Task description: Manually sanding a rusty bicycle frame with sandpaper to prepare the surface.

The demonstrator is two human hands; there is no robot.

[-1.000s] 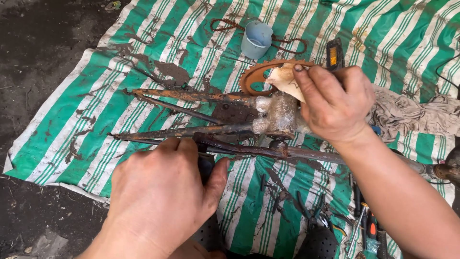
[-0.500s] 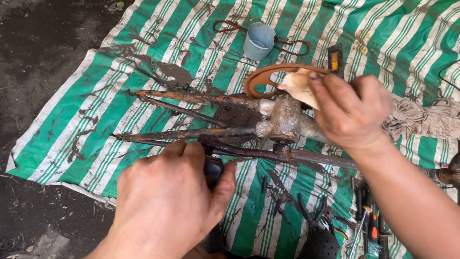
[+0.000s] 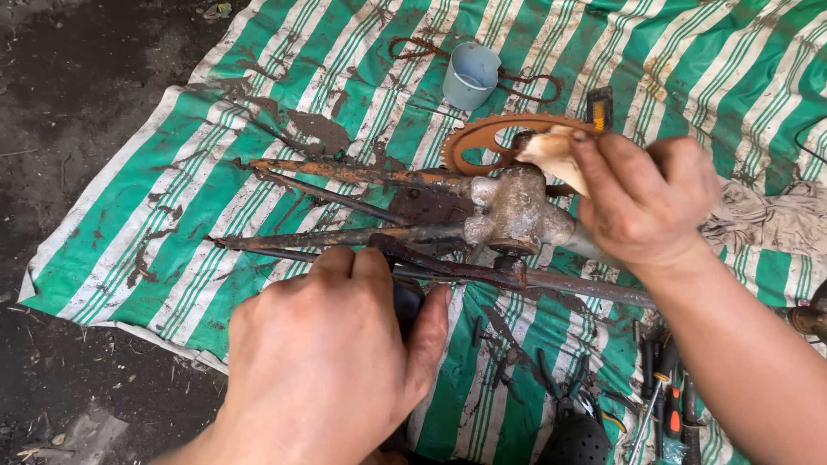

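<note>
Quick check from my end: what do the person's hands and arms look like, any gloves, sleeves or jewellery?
Both hands are bare: no gloves, rings or watch in view. The left hand and right hand are smudged with grime, darkest around the fingertips and nails. The right forearm is uncovered, with no sleeve in view.

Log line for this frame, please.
left hand: grips crank end | right hand: presses pale cloth on rusty bicycle frame | striped tarp

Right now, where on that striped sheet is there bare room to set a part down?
Free: the striped sheet at upper right, past the pale cup, and the strip at left below the rusty frame tubes. Crowded: around the rusty chainring, the rag, and the hand tools at lower right.
</note>
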